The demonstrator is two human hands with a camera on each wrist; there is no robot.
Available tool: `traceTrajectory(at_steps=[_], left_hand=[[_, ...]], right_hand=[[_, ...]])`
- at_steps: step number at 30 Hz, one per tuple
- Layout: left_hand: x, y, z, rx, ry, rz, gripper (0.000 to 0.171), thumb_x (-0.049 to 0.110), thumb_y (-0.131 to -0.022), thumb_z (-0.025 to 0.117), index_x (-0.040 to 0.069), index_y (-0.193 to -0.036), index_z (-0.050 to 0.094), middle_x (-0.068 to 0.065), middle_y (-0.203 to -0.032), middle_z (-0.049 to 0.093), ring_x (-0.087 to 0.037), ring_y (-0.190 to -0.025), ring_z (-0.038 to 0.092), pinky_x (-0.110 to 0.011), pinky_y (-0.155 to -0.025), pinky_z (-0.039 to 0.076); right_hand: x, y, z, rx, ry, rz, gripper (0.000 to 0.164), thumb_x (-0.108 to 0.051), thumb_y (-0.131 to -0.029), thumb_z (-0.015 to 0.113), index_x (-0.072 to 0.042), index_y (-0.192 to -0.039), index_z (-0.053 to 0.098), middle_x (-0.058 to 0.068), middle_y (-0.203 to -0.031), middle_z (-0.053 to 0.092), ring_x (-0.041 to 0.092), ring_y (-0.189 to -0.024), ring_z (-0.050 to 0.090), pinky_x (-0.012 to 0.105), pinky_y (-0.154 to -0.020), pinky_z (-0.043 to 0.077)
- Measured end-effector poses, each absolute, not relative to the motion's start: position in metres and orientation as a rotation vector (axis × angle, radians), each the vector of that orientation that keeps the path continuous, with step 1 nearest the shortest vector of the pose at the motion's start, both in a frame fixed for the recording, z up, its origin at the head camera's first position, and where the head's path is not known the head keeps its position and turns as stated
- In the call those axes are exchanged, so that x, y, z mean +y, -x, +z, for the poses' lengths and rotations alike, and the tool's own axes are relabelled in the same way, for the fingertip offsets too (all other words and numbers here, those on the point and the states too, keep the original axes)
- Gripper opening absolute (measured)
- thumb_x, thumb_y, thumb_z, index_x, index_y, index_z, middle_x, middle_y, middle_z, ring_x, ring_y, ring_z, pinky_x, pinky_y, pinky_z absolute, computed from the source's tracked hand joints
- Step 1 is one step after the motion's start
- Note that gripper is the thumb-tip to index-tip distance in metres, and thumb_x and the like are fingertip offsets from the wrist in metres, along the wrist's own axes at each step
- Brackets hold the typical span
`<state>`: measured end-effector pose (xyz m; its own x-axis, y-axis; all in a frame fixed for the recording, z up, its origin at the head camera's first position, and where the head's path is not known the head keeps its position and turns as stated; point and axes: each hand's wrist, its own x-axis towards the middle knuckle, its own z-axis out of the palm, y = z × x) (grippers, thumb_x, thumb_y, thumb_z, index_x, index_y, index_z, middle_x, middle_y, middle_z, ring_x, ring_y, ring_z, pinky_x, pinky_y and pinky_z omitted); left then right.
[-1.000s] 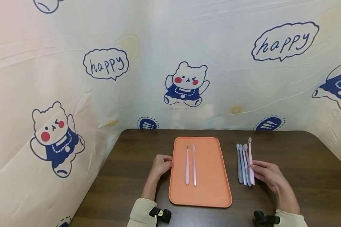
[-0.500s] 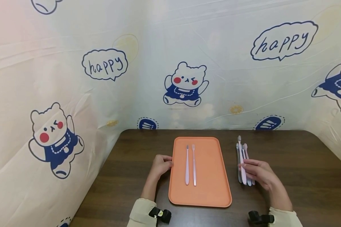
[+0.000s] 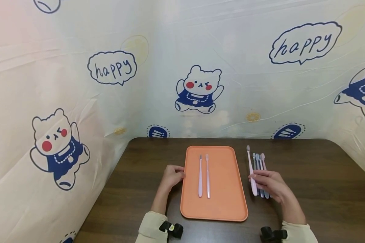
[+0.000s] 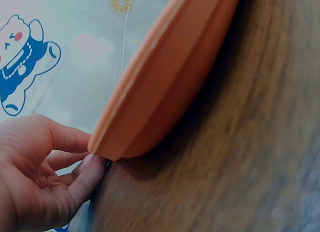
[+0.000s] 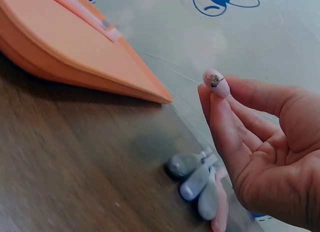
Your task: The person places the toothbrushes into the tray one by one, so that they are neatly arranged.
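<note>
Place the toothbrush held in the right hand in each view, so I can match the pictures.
Head: the toothbrush is right of and below centre, pinched in the right hand.
Left wrist: not in it.
Right wrist: the toothbrush shows end-on, above and right of centre.
Shared landmark: the orange tray, in all three.

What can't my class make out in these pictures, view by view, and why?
- Head view: parts of the bunched toothbrushes, hidden behind the right hand.
- Head view: the rest of the rightmost bear print, cut off by the right edge.
- Left wrist view: the far end of the tray, cut off by the top edge.
- Right wrist view: the dark mark on the held toothbrush, too small and blurred to read.
</note>
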<state>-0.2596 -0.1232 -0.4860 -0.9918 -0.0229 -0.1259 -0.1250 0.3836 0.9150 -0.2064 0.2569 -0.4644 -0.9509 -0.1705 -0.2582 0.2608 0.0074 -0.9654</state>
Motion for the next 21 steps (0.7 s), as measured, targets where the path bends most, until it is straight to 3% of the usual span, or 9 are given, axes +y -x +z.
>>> traceTrajectory(at_steps=[8,13,21], left_hand=[[-0.121,0.259,-0.486,2.532,0.133,1.701,0.028,-0.003,-0.083,0.064,-0.010,-0.108,0.074,-0.024,-0.102,0.074,-0.014,-0.077,0.067,-0.031,-0.071,0.061],[-0.121,0.260,-0.486,2.528,0.144,1.699,0.027,-0.003,-0.083,0.064,-0.010,-0.108,0.074,-0.024,-0.103,0.074,-0.015,-0.078,0.067,-0.031,-0.071,0.061],[-0.122,0.260,-0.485,2.527,0.155,1.701,0.027,-0.003,-0.083,0.064,-0.009,-0.108,0.074,-0.024,-0.104,0.074,-0.015,-0.078,0.068,-0.031,-0.072,0.061]], right_hand=[[0.241,0.207,-0.467,2.080,-0.074,-1.952,0.053,-0.013,-0.100,0.062,0.018,-0.141,0.046,-0.009,-0.099,0.077,0.000,-0.089,0.071,0.018,-0.078,0.059],[0.233,0.208,-0.466,2.129,-0.101,-1.907,0.055,-0.015,-0.099,0.064,0.017,-0.140,0.048,0.001,-0.106,0.078,0.001,-0.090,0.070,0.019,-0.080,0.059],[0.223,0.211,-0.467,2.180,-0.145,-1.861,0.054,-0.016,-0.096,0.068,0.017,-0.137,0.052,0.005,-0.108,0.075,0.002,-0.087,0.069,0.019,-0.078,0.059]])
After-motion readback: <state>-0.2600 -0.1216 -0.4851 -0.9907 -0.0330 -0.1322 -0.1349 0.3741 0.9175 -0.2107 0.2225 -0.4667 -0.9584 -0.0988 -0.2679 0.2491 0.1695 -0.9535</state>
